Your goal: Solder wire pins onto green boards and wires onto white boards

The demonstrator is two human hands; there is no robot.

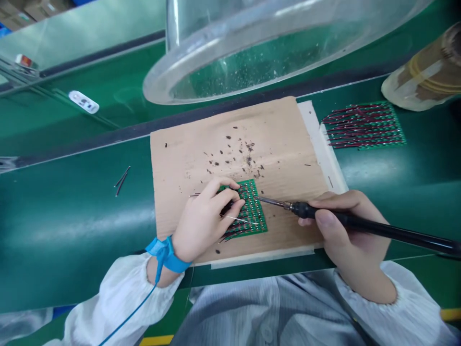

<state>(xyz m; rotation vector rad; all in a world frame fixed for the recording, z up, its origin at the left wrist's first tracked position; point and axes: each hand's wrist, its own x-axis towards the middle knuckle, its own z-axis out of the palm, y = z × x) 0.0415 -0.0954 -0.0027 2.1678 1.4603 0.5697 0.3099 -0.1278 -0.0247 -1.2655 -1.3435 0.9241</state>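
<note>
One soldering iron (360, 225), lying near-horizontal across the lower right of the frame: long axis running right to left, metal tip pointing left and slightly up, touching the right edge of the green circuit board (248, 209). Black round handle, thin bare metal shaft.

Right hand (345, 230) is gripping the iron pencil-style, fingers clamped round the handle near the front. Left hand (205, 221) is pressing down on the board's left side, fingers curled and pinching a thin solder wire (239, 220) that is angling right toward the tip. Hands are apart, board between them.

Boards: two. The one being worked is small, roughly square, sitting centre frame, covered in a grid of shiny pads with dark red leads along its lower left. The second board (363, 125) is lying upper right, well apart, with rows of dark red wires running across it.

One brown cardboard sheet (201, 149) is lying under the worked board, flat, matte, peppered with dark specks. It is sitting on a smooth green work surface (65, 221).

One blue wrist strap (165, 254) on the left wrist, cord trailing down. White sleeves on both arms. One clear curved plastic hood (252, 48) at top centre. Two loose dark pins (122, 180) at left. One tan tape-like roll (425, 72) at upper right.
</note>
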